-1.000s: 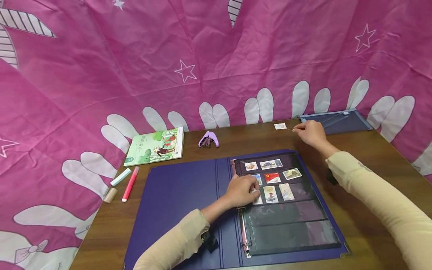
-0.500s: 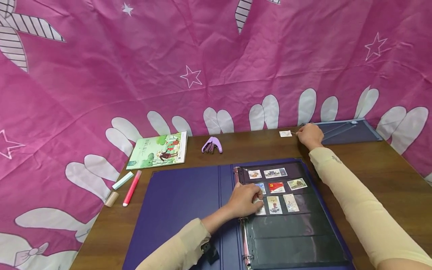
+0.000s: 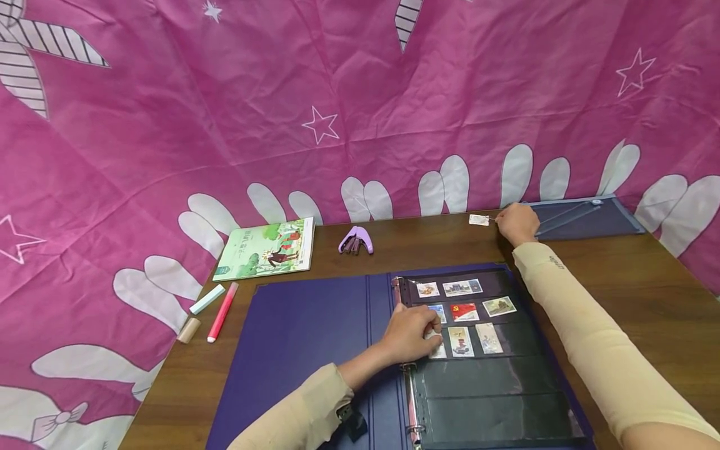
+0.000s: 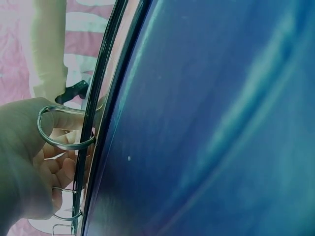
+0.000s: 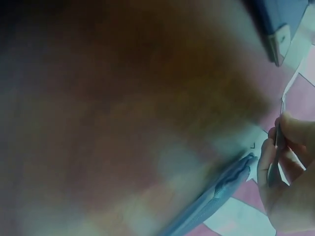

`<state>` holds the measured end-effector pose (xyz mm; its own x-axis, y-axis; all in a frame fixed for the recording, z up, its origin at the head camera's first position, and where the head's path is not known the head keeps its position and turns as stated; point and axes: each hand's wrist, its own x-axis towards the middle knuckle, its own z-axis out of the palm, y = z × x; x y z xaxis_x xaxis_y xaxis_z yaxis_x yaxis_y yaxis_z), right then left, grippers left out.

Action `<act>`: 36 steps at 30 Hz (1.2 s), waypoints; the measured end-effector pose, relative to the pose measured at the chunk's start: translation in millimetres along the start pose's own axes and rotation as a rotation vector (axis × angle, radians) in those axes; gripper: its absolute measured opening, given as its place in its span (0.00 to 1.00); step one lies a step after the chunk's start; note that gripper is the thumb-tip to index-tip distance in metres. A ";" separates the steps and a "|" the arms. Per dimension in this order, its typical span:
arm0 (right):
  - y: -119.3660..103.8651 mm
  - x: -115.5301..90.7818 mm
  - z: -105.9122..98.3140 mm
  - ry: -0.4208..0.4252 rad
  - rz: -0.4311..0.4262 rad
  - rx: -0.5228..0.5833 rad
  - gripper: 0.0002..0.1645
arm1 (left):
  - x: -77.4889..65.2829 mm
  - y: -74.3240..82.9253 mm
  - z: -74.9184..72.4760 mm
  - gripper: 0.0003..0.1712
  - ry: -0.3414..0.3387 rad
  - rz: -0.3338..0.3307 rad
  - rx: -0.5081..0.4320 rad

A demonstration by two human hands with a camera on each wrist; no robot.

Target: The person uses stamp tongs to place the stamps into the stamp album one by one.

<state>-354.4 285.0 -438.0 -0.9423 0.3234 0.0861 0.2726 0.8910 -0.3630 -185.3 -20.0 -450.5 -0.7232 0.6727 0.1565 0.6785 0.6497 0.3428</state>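
Observation:
In the head view my right hand (image 3: 517,224) pinches slim metal tweezers (image 5: 279,140) at the back right of the table. Their tip meets the edge of a small pale stamp (image 3: 479,220), which appears as a thin white strip in the right wrist view. My left hand (image 3: 413,334) rests with loosely curled fingers on the black stamp page (image 3: 495,419), beside the binder rings (image 4: 64,129). It partly covers a stamp (image 3: 437,349) in the third row. Several other stamps, among them a red one (image 3: 464,312), sit in the page's upper three rows. The ring binder (image 3: 304,350) lies open.
A blue-grey zip pouch (image 3: 590,220) lies behind my right hand. Along the back stand a purple hand-held punch or stapler (image 3: 355,240) and a green picture book (image 3: 265,249). A red marker (image 3: 222,312), a pale blue stick (image 3: 207,299) and a tan cylinder (image 3: 188,330) lie at left.
My right hand has come down closer to the table behind the small stamp, tweezers tip now at its edge. The left hand stays on the page. The head view has shifted slightly.

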 end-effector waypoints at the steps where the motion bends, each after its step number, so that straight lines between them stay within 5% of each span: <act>1: 0.1 0.1 -0.1 0.009 0.006 0.002 0.17 | 0.0 0.3 -0.2 0.05 -0.002 0.000 0.000; 6: -0.3 1.1 -7.2 0.068 -0.025 0.038 0.18 | 1.6 -0.6 -1.8 0.05 -0.014 -0.009 -0.001; 13: 7.7 -15.5 -49.6 0.091 -0.152 0.126 0.16 | 7.1 6.0 -3.8 0.04 -0.046 -0.057 -0.017; 18: 26.2 -58.3 -67.3 0.009 -0.271 0.166 0.14 | 12.7 12.6 -10.4 0.06 -0.119 -0.114 -0.078; 25: 47.6 -119.8 -61.1 -0.213 -0.326 0.190 0.13 | 26.1 21.5 -14.9 0.10 -0.206 -0.162 -0.083; 36: 63.5 -160.5 -56.1 -0.319 -0.414 0.195 0.08 | 39.3 37.3 -4.9 0.09 -0.200 -0.160 -0.141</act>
<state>-175.0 307.5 -422.8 -0.9834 -0.1807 -0.0164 -0.1452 0.8380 -0.5259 -189.1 28.8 -427.1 -0.7703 0.6311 -0.0909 0.5232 0.7071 0.4757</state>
